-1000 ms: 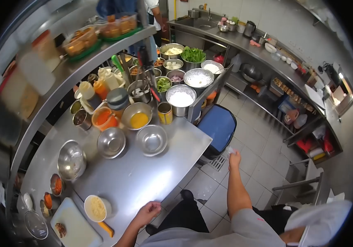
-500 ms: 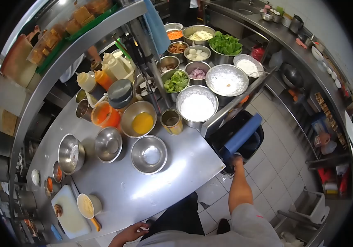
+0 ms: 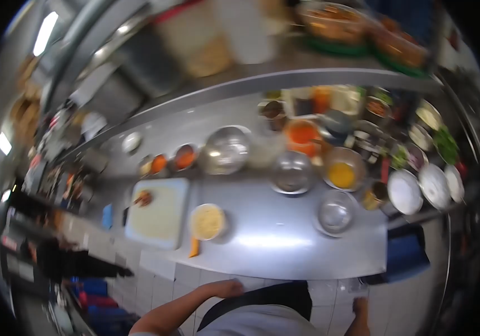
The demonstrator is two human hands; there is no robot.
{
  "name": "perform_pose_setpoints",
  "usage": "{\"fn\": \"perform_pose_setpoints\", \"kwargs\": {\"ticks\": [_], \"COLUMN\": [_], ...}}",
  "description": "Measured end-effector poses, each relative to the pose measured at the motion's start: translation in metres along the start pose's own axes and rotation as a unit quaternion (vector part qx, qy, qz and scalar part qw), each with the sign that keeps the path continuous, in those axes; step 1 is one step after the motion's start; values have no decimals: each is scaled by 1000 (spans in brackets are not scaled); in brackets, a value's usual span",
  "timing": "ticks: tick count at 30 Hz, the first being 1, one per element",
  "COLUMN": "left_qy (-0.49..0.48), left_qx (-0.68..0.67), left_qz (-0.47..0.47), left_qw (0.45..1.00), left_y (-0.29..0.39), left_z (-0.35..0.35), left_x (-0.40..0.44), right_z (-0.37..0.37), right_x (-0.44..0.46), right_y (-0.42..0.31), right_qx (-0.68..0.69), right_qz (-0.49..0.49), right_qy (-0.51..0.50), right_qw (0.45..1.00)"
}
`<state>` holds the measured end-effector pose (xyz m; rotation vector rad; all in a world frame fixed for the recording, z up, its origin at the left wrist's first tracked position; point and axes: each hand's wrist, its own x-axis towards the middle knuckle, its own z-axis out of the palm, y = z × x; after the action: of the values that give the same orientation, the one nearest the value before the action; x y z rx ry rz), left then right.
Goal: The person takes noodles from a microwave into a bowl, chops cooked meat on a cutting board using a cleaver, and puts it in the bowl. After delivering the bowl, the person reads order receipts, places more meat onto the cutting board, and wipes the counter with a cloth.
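Note:
My left hand (image 3: 229, 288) hangs in front of my body by the table's front edge, its fingers smeared by motion. My right hand (image 3: 360, 305) is low on the right, below the bin with a blue lid (image 3: 407, 259) and apart from it; its fingers are blurred too. Neither hand shows a thing in it. Nearest on the steel table (image 3: 285, 260) is a bowl of pale yellow shreds (image 3: 208, 222), an orange handle (image 3: 194, 247) beside it. Left of that lies a white cutting board (image 3: 156, 229) with a small brown piece of food (image 3: 143, 197).
Steel bowls (image 3: 336, 213) stand mid-table and right, one with yellow liquid (image 3: 341, 175). Bowls of white powder (image 3: 404, 191) are at the far right. A steel shelf (image 3: 240, 92) with tubs crosses above the table. A person in dark clothes (image 3: 77, 263) is at the left.
My view has swung left, bringing the cutting board and shelf toward the middle. My right hand has come away from the bin's blue lid. My left hand stays near my waist.

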<state>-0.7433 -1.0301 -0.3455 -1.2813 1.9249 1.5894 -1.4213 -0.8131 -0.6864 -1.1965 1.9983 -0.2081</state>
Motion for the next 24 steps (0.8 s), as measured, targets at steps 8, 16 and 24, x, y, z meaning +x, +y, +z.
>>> {"fn": "perform_pose_setpoints", "kwargs": {"ticks": [8, 16, 24], "left_qy": [5, 415, 749], "left_qx": [-298, -349, -26], "left_qz": [69, 19, -152], "left_qw": [952, 840, 644], "left_y": [-75, -350, -568], "left_z": [-47, -192, -305], "left_x": [-125, -327, -366], "right_z": [78, 150, 262], "right_x": [-43, -189, -297], "right_y": [-376, -689, -846], "right_qx": [-279, -86, -78], "right_qz": [-74, -182, -266], "right_qy": [-507, -386, -364], "right_qw": [812, 900, 889]}}
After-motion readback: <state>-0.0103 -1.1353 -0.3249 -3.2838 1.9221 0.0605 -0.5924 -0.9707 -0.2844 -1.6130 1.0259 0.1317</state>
